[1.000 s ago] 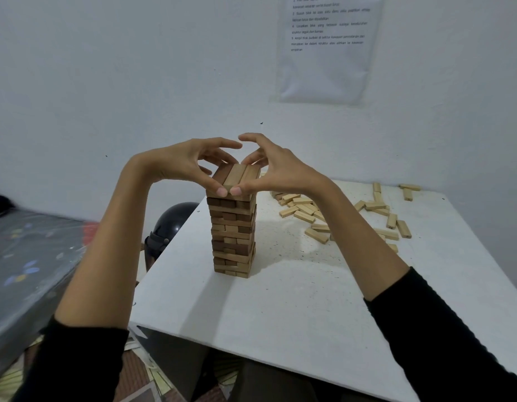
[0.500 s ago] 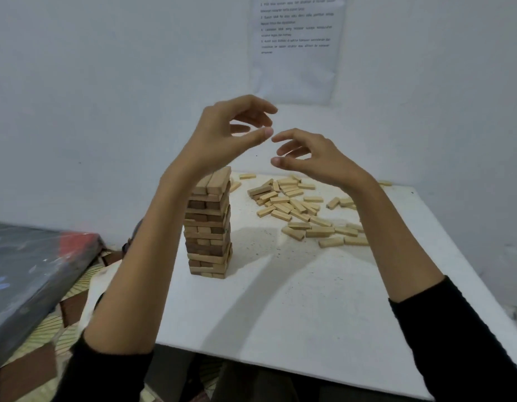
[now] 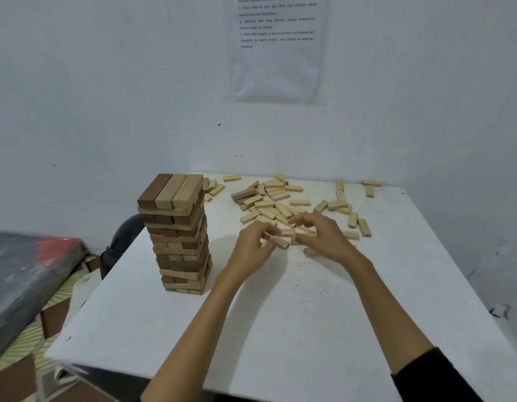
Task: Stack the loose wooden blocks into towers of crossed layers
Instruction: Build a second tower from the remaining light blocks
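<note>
White-walled corner; white bench point(image 3: 280, 329) set against wall. Tower point(image 3: 178, 233) of crossed three-block layers stood on bench, top layer complete. Loose blocks point(image 3: 268, 198) scattered right of tower and beyond it, kept within reach as supply. Left grip point(image 3: 252, 248) and right grip point(image 3: 324, 236) held close together at pile's near edge, right of tower, fingers curled, judged to be gathering next layer. Cannot be told through blur whether any block is held.
</note>
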Demonstrator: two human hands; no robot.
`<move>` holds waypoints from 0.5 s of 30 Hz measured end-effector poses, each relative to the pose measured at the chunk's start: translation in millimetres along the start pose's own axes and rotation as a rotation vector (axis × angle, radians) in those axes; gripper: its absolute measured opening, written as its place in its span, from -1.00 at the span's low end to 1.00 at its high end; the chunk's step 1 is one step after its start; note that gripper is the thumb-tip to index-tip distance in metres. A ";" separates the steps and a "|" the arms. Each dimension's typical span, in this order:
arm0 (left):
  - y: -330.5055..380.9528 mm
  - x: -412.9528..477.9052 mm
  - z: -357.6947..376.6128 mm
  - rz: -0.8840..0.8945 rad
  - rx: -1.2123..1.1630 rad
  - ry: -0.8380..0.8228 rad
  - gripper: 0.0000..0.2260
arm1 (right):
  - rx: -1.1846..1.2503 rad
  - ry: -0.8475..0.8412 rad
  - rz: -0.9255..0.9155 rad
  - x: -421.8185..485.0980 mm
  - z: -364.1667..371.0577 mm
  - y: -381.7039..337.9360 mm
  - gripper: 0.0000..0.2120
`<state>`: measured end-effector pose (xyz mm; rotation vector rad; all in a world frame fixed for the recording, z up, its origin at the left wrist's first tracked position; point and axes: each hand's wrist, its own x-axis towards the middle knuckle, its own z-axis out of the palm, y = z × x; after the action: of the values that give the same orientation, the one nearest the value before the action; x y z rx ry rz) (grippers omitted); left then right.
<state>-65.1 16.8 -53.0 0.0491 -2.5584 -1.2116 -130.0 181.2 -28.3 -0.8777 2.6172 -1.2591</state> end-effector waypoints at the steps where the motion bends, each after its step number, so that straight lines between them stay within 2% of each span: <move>1: -8.1 0.7 5.1 -0.032 0.000 0.005 -0.85 | 0.003 0.012 -0.001 1.2 4.3 5.5 -0.73; 5: -22.2 13.5 12.8 -0.094 -0.073 0.093 -0.83 | 0.015 0.048 0.020 11.6 16.5 23.4 -0.76; 9: -30.5 52.5 4.4 -0.077 -0.084 0.329 -0.76 | 0.048 0.047 -0.023 26.7 17.8 40.3 -0.76; 15: -75.2 125.8 -16.6 -0.215 0.027 0.659 -0.74 | -0.018 -0.026 -0.134 94.2 10.0 40.4 -0.77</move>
<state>-187.5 -64.2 -67.3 0.6322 -2.0179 -1.0090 -222.9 143.0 -51.1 -1.0813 2.5915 -1.2466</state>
